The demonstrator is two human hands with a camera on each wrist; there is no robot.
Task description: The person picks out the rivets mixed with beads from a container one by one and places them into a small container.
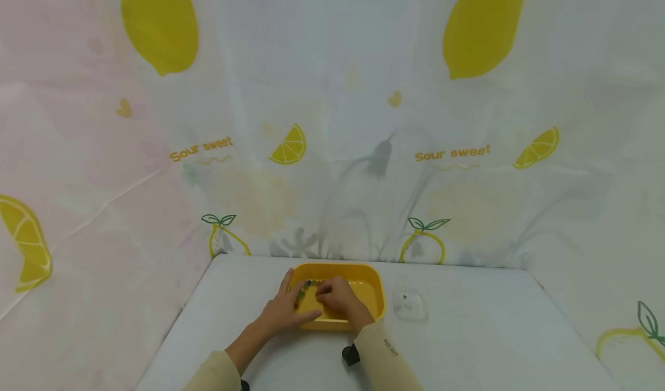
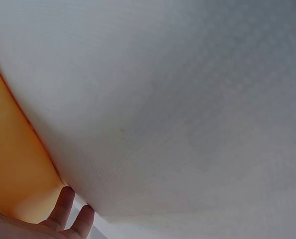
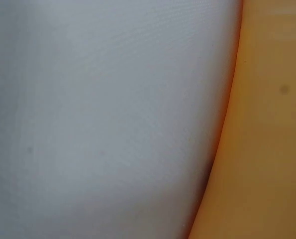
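A yellow tray sits on the white table, with small round coloured balls like marbles lined up in a curve in its left part. My left hand rests at the tray's left front corner, its thumb stretched along the front rim and its fingers spread near the left side. In the left wrist view two fingertips reach past the yellow wall, almost straight. Down inside the tray, my right hand has curled fingers beside the right end of the row; I cannot tell whether they pinch a ball.
To the right of the tray a small clear plastic container stands on the white table, with a few dark specks showing in it. A lemon-printed cloth hangs behind the table's back edge.
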